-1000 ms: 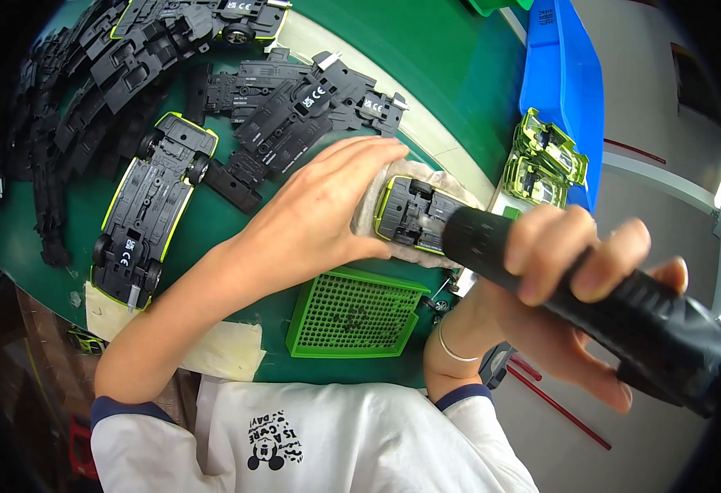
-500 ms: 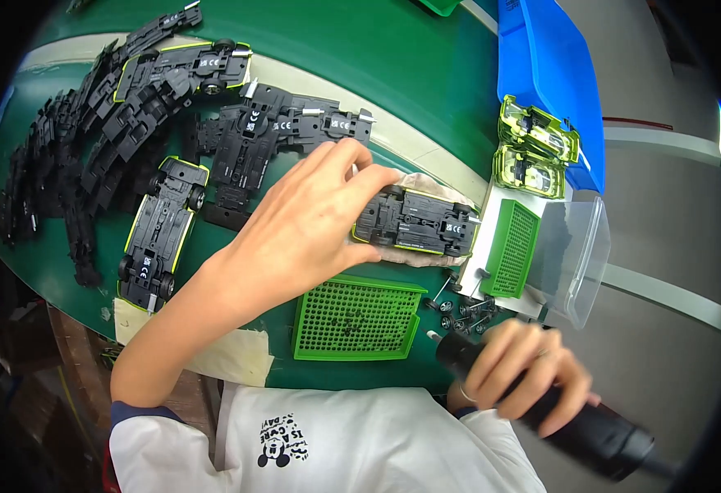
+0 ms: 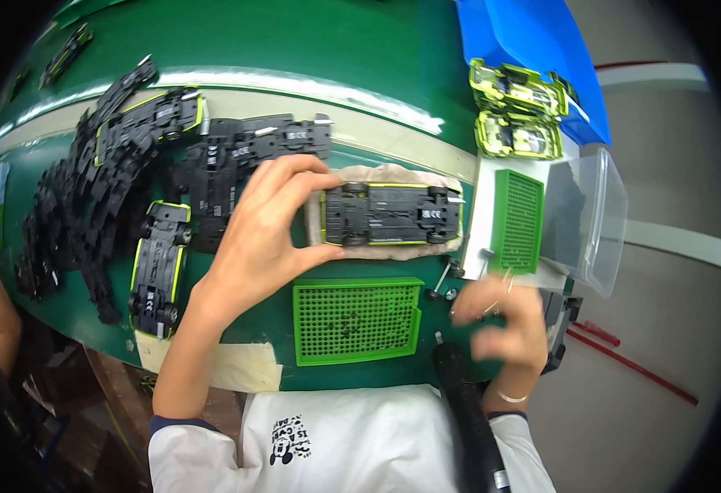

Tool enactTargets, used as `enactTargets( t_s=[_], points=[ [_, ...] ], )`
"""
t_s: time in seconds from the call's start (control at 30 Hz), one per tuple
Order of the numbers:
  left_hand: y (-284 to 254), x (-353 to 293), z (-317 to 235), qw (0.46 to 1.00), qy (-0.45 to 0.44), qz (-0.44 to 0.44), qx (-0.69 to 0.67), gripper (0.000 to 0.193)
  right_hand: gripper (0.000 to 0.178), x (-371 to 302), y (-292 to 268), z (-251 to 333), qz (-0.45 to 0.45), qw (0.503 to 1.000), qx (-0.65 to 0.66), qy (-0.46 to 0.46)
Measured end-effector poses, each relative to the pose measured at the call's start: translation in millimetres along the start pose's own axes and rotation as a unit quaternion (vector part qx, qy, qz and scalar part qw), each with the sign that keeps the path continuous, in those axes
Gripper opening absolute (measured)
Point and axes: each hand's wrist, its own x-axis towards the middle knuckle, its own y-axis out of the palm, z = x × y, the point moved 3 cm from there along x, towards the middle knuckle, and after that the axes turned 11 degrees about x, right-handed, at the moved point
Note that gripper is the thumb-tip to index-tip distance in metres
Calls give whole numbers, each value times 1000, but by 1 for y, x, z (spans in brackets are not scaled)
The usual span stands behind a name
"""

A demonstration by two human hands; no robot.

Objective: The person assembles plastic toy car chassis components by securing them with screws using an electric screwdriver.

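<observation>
Steady the car (image 3: 389, 218): the fingers of your left hand (image 3: 266, 222) hold its left end; your blurred right hand (image 3: 504, 320), I can't tell.

I have the toy car (image 3: 393, 218) on the pad (image 3: 385, 174), with my left hand (image 3: 266, 222) at its left end. Before the pad sits the near tray (image 3: 357, 360), small parts (image 3: 350, 323) in it. Right of that tray is my right hand (image 3: 508, 316), with the driver (image 3: 462, 407) nearer the body. Wheel axles (image 3: 442, 279) lie between pad and right hand. Right of the pad, the far tray (image 3: 518, 218) rests on a board (image 3: 482, 193), a box (image 3: 599, 226) to its right. Behind that tray I see 2 car shells (image 3: 516, 135), beside a bin (image 3: 537, 37). Left of my left hand lies another car (image 3: 160, 263); farther left is the chassis heap (image 3: 89, 197), 1 more car (image 3: 153, 122) on it.
</observation>
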Motion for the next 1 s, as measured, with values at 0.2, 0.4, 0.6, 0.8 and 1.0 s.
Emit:
enactTargets(
  t_s=[0.2, 0.4, 0.6, 0.8, 1.0],
  points=[
    [8, 1, 6, 1000, 7, -4, 6, 64, 55, 39, -23, -15, -82, 951, -218, 203],
    [8, 4, 6, 999, 31, -16, -5, 60, 47, 64, -20, -14, -54, 933, -304, 186],
    [8, 2, 8, 999, 37, -16, 19, 58, 47, 68, -14, -4, -53, 895, -421, 138],
    [6, 2, 6, 998, 44, -33, 13, 63, 48, 68, -19, -2, -9, 911, -376, 172],
    [7, 2, 7, 998, 49, -32, 23, 62, 51, 73, -22, -1, 19, 913, -384, 135]
  ],
)
